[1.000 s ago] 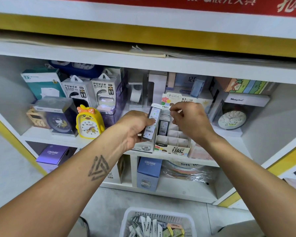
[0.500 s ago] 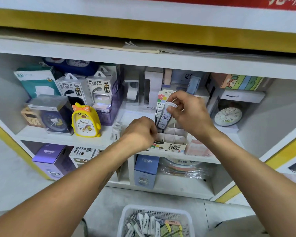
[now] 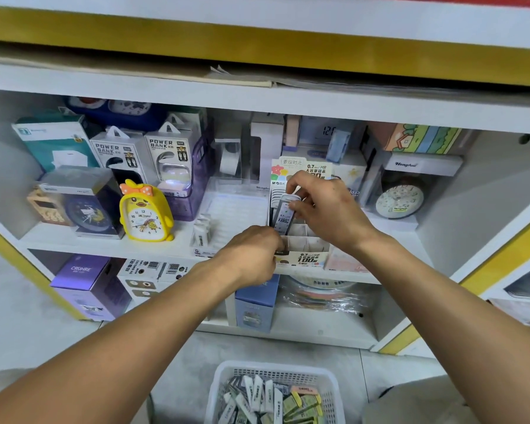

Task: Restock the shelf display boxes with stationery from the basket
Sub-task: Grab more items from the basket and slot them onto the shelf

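A: What does the right hand have?

B: Its fingers and thumb pinch the top of a slim dark lead-refill case with a pale printed label. The case stands nearly upright, tilted a little, its lower end down among the white card dividers of the cream cardboard display box printed "0.7 HB 100".

A: And what sits around those fingers?

B: Just behind them, a row of the same cases stands packed along the box's left back cells. Above the fingers rises the box's header card with coloured flowers. Below and to their right the divider cells look bare.

A: The left hand?

B: Its fingers are curled at the front left corner of the display box, touching it. Whether they grip the box or hold something small, I cannot tell; the back of the hand hides them.

A: Where is the supply?

B: Well below both hands, on the floor: a white slotted plastic basket holding a jumble of white, grey and yellow-green stationery packs.

A: Anything else near the fingers?

B: To the left of the left hand, on the same white shelf, stands a yellow chick-shaped alarm clock with an orange bow.
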